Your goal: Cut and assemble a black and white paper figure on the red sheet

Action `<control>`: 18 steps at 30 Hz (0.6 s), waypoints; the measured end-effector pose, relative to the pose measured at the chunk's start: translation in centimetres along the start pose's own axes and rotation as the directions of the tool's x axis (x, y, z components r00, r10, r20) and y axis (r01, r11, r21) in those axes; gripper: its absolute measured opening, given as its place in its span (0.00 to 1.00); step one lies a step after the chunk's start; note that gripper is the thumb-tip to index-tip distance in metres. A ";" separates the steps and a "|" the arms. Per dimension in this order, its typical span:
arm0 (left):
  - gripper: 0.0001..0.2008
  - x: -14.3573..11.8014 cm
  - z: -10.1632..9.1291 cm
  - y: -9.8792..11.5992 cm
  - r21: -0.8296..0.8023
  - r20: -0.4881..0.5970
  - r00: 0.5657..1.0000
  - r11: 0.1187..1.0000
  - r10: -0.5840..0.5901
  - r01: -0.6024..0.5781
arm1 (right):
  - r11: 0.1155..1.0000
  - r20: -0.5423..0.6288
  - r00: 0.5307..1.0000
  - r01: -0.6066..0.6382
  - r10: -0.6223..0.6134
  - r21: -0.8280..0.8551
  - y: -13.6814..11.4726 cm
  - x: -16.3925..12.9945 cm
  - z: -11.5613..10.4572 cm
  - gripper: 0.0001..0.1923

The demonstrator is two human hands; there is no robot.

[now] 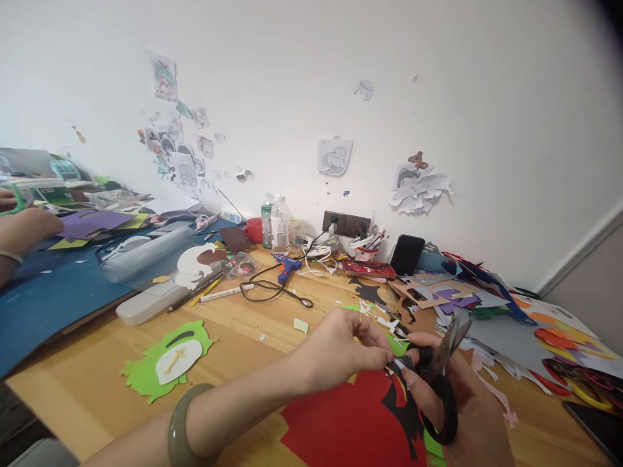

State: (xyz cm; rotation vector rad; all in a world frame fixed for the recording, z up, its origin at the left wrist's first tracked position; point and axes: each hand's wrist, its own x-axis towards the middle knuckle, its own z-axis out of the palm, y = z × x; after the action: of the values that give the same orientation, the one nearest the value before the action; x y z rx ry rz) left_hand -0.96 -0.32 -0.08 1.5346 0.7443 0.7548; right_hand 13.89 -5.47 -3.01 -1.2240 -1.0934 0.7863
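My left hand (341, 347), with a green bangle (181, 425) on the wrist, pinches a small black paper piece (400, 371) above a red paper sheet (341, 421). My right hand (467, 402) is shut on black-handled scissors (440, 383), whose blades point up and right from the black piece. A green strip shows between the two hands.
A green paper cutout (165, 363) lies on the wooden table at the left. Behind are a blue glue gun (287, 264), two bottles (275, 224), a red cup (253, 229), a phone (407, 254) and paper scraps at the right. Another person's hand (24, 227) works over a blue mat (53, 292).
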 end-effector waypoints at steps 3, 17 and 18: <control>0.06 0.1 0.3 -0.1 -0.092 -0.007 0.999 0.995 -0.033 0.032 | 1.000 -0.008 1.000 -0.001 0.001 0.001 0.1 0.0 -0.1 0.15; 0.09 -0.2 0.0 0.6 -0.007 0.065 0.997 0.999 -0.046 0.047 | 0.997 -0.007 0.999 -0.046 0.047 0.067 -0.9 -0.2 0.5 0.15; 0.08 -0.1 0.1 0.4 -0.008 0.064 0.996 0.998 -0.060 0.060 | 0.995 -0.011 0.999 -0.049 0.050 0.082 -1.0 -0.3 0.6 0.15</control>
State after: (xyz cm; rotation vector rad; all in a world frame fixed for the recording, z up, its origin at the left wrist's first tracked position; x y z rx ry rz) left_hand -0.95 -0.45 0.31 1.5137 0.7345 0.6611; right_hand 13.14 -5.72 -2.12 -1.1891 -1.0140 0.8515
